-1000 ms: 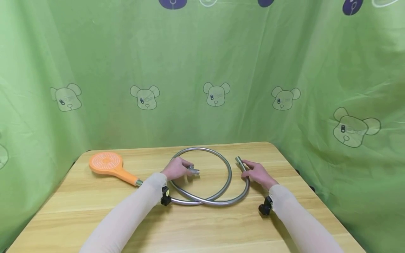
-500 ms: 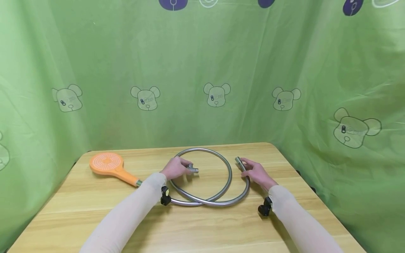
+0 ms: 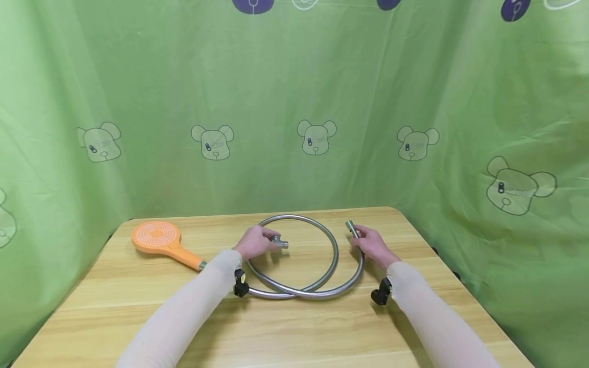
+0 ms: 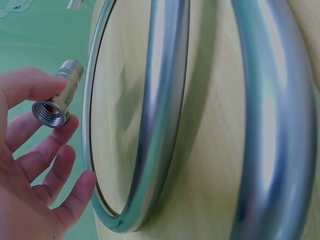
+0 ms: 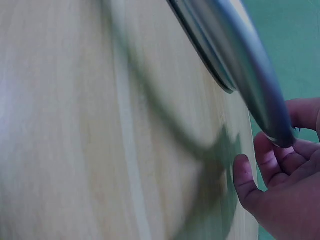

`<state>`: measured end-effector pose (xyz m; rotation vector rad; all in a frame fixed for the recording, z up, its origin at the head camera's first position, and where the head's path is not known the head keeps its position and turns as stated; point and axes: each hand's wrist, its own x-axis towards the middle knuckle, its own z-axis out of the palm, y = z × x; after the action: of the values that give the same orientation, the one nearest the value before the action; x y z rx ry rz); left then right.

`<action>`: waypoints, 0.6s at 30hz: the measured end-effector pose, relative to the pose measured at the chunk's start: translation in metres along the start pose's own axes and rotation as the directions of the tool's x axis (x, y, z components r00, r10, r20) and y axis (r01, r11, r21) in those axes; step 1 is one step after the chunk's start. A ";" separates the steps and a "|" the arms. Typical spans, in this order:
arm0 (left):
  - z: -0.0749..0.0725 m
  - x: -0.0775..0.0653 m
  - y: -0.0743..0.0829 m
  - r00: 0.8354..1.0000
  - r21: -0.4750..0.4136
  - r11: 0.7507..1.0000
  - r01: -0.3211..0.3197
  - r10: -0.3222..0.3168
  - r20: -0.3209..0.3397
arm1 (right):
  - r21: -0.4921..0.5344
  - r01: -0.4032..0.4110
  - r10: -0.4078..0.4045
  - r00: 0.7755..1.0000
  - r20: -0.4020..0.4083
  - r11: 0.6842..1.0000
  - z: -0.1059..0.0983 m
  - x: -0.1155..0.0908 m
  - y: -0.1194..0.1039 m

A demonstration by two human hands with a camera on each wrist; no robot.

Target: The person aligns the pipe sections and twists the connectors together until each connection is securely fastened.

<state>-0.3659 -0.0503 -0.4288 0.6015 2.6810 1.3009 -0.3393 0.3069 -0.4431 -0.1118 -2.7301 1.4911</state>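
Note:
My left hand (image 3: 256, 242) pinches a small metal threaded pipe fitting (image 3: 280, 242) between thumb and fingers, above the table. In the left wrist view the fitting (image 4: 71, 82) shows outer thread at its far end and inner thread in its near opening; the other fingers are spread loosely below. A silver shower hose (image 3: 334, 250) lies looped and crossing itself. Near its free end, the right hand (image 3: 374, 246) holds the hose, with the metal end nut (image 3: 350, 226) poking out past the fingers. That grip shows partly in the right wrist view, around the hose (image 5: 250, 70).
An orange shower head (image 3: 156, 236) lies face up at the table's left, its handle angled toward the left forearm. The wooden table (image 3: 294, 332) meets a green printed curtain (image 3: 267, 179) at the back and sides. Black wrist cameras (image 3: 241, 283) sit on both forearms.
My right hand has raised the hose's free end slightly and shifted it a little away from me. The left hand with the fitting has barely moved.

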 end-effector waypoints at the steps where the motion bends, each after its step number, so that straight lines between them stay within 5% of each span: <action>1: 0.000 0.000 0.000 1.000 -0.005 1.000 0.005 -0.005 -0.004 | -0.013 0.000 0.000 1.000 -0.005 1.000 0.000 0.001 0.000; 18: -0.005 0.001 0.003 1.000 -0.043 0.999 0.027 -0.028 -0.009 | 0.003 -0.002 0.002 0.999 -0.054 1.000 0.000 0.004 -0.017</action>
<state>-0.3672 -0.0523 -0.4235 0.5524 2.6519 1.3543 -0.3441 0.2982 -0.4291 -0.1528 -2.6868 1.4705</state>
